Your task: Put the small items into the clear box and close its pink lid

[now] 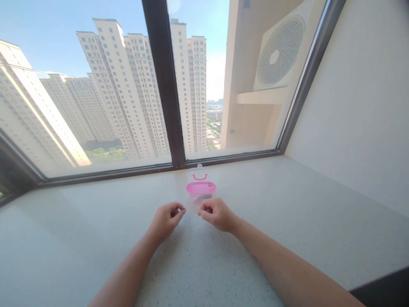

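Observation:
My left hand [168,218] is closed in a pinch, thumb against forefinger, just above the pale speckled sill. Across a small gap, my right hand [217,214] pinches too, with its fingertips facing the left ones. Whatever sits between the fingertips of either hand is too small to name. Right behind the hands stands a small clear plastic box [191,197] with a pink inner lid [200,187]. Its clear outer cover [200,171], marked with a pink curved line, is raised at the back. Something dark shows inside the box, partly hidden by my right hand.
The speckled sill [79,238] spreads out on both sides. A window with a dark frame [162,81] rises behind the box, and a white wall [358,106] bounds the right. Outside are tall buildings and an air-conditioner unit [281,51]. A dark edge [383,290] shows at lower right.

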{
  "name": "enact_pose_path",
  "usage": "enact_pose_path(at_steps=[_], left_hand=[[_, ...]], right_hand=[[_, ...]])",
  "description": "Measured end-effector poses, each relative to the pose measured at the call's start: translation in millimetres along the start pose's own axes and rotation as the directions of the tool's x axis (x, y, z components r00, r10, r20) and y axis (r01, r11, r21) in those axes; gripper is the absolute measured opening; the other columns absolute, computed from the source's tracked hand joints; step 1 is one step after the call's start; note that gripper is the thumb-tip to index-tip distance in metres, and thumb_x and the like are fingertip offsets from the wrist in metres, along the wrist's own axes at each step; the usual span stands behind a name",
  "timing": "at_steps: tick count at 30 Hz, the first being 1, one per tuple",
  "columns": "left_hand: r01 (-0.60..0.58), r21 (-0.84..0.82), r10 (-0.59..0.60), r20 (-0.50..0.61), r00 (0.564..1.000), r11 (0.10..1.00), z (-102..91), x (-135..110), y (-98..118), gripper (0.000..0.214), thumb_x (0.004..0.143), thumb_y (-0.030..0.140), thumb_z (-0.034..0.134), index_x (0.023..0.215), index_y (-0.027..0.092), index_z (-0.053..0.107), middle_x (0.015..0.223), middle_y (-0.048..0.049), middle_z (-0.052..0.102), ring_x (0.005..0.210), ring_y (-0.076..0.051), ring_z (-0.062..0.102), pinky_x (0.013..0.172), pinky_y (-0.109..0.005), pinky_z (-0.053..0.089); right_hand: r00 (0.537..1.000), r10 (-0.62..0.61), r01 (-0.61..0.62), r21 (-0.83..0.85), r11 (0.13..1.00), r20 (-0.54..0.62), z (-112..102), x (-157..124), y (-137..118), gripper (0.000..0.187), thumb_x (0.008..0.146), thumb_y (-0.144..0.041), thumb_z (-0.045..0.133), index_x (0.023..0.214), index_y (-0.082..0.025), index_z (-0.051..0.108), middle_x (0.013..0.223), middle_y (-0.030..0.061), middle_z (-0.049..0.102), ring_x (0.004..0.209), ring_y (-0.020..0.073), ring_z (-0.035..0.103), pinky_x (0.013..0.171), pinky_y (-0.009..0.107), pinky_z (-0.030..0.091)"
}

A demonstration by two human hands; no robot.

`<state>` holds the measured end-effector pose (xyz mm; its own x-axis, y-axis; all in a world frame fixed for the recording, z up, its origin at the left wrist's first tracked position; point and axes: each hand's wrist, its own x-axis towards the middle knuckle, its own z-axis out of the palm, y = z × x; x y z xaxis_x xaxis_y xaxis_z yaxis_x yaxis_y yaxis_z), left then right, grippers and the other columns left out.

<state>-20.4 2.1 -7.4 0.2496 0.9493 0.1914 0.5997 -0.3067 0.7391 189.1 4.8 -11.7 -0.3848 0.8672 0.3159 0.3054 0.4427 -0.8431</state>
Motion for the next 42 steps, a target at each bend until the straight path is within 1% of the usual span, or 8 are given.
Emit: enact_pose_path(at_steps=[11, 18, 22, 30, 36, 42], left_hand=[[0.027, -0.027, -0.027, -0.003, 1.0, 0.999, -2.5, -1.0, 6.3, 0.028, 0.079, 0.042, 0.052, 0.073, 0.017, 0.063, 0.047, 0.0066, 0.041, 0.047, -0.012, 0.042, 0.05, -0.023, 0.029], [0.005, 0.022, -0.005, -0.011, 1.0, 1.0, -2.7, -0.4, 1.3, 0.028, 0.079, 0.04, 0.052, 0.072, 0.016, 0.063, 0.049, 0.0083, 0.029, 0.048, -0.01, 0.03, 0.05, -0.022, 0.022], [0.021, 0.014, -0.02, -0.027, 0.999, 1.0, -4.1, 0.5, -0.7, 0.029, 0.079, 0.042, 0.052, 0.071, 0.016, 0.062, 0.05, 0.0081, 0.03, 0.049, -0.01, 0.03, 0.05, -0.022, 0.022], [0.036, 0.01, -0.036, -0.026, 0.999, 0.999, -4.6, 0.8, 0.9, 0.031, 0.078, 0.044, 0.052, 0.069, 0.016, 0.061, 0.049, 0.0077, 0.031, 0.049, -0.01, 0.03, 0.05, -0.023, 0.022], [0.036, 0.006, -0.036, -0.041, 0.998, 0.999, -5.3, -0.1, 2.6, 0.032, 0.077, 0.045, 0.052, 0.069, 0.016, 0.062, 0.049, 0.0075, 0.031, 0.049, -0.011, 0.03, 0.05, -0.022, 0.023], [0.027, 0.012, -0.026, -0.044, 0.999, 1.0, -4.9, -0.5, 3.0, 0.029, 0.077, 0.042, 0.053, 0.069, 0.015, 0.062, 0.049, 0.0078, 0.031, 0.049, -0.01, 0.03, 0.049, -0.022, 0.022]], right_hand=[[1.0, -0.015, 0.015, 0.003, 1.0, 0.008, 0.4, 0.2, -2.5, 0.018, 0.07, -0.016, 0.053, 0.053, -0.016, 0.046, 0.05, -0.0058, 0.035, 0.048, 0.0072, 0.029, 0.045, 0.02, 0.023], [1.0, -0.022, 0.022, 0.009, 1.0, 0.009, 1.7, 0.5, -0.2, 0.02, 0.07, -0.016, 0.054, 0.052, -0.016, 0.044, 0.049, -0.0062, 0.034, 0.048, 0.0069, 0.028, 0.045, 0.02, 0.021], [1.0, -0.03, 0.029, 0.005, 1.0, 0.008, 2.1, 0.1, 0.6, 0.021, 0.07, -0.014, 0.053, 0.052, -0.016, 0.043, 0.049, -0.006, 0.034, 0.048, 0.0069, 0.029, 0.045, 0.02, 0.021], [1.0, -0.024, 0.024, 0.004, 1.0, 0.008, 2.7, 0.1, -0.7, 0.019, 0.07, -0.014, 0.053, 0.052, -0.016, 0.045, 0.049, -0.006, 0.035, 0.047, 0.0069, 0.029, 0.044, 0.02, 0.022], [0.999, -0.028, 0.028, -0.008, 1.0, -0.015, 4.2, 1.4, -0.7, 0.02, 0.074, -0.02, 0.055, 0.055, -0.014, 0.052, 0.05, -0.0056, 0.036, 0.048, 0.0072, 0.03, 0.046, 0.02, 0.023], [0.999, -0.047, 0.046, -0.011, 0.999, -0.015, 5.9, 1.6, -0.3, 0.018, 0.075, -0.019, 0.055, 0.058, -0.014, 0.056, 0.051, -0.0052, 0.038, 0.049, 0.0075, 0.032, 0.046, 0.02, 0.025]])
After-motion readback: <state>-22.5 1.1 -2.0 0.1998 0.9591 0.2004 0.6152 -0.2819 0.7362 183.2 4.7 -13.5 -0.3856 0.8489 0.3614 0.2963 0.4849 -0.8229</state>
